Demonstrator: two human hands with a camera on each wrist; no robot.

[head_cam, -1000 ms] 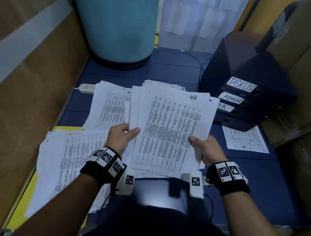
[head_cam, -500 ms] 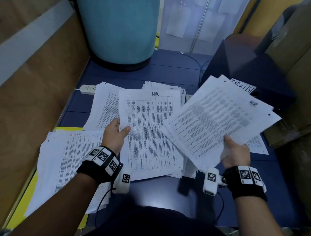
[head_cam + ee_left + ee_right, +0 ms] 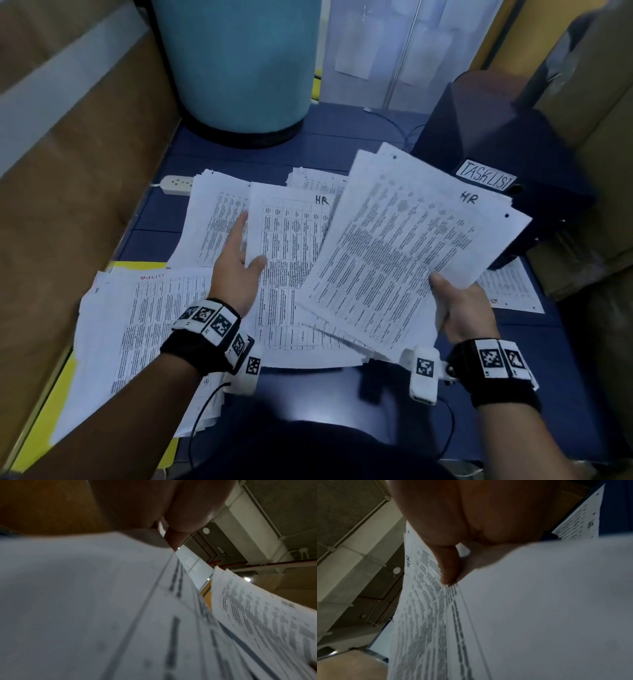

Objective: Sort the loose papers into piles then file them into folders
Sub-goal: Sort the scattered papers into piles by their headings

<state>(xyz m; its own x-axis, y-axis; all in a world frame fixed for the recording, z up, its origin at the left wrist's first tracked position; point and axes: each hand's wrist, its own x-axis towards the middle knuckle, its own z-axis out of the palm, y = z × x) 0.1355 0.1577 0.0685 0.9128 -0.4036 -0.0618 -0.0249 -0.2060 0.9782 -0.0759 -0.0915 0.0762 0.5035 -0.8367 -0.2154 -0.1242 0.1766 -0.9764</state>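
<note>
The right hand (image 3: 460, 308) pinches a fanned sheaf of papers (image 3: 407, 253) marked HR by its near corner, lifted off the worktop (image 3: 342, 144). The left hand (image 3: 236, 270), fingers straight, lies flat on the HR sheet (image 3: 291, 274) just beyond its thumb. Thin and floppy, the sheaf will likely sag or slide apart; a mid-edge hold seems safer. The binders (image 3: 513, 178) beyond the right hand are half hidden.
</note>
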